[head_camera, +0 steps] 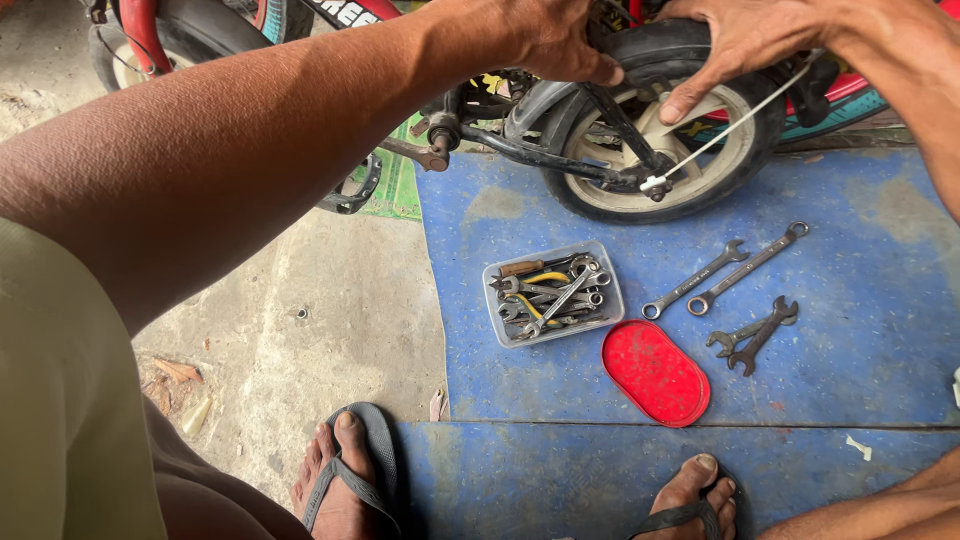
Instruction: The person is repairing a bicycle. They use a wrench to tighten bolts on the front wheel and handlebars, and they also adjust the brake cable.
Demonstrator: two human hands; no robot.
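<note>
The left hand lies with fingers curled over the top of the small bicycle wheel, and the right hand rests open on the tyre, one finger pressing the pale rim. The wheel stands on a blue mat, beside a tray of spanners and a red lid.

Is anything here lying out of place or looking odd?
The red lid lies on the blue mat apart from its clear tool box, and four wrenches are scattered loose beside it. A thin white cable runs free across the small wheel.
</note>
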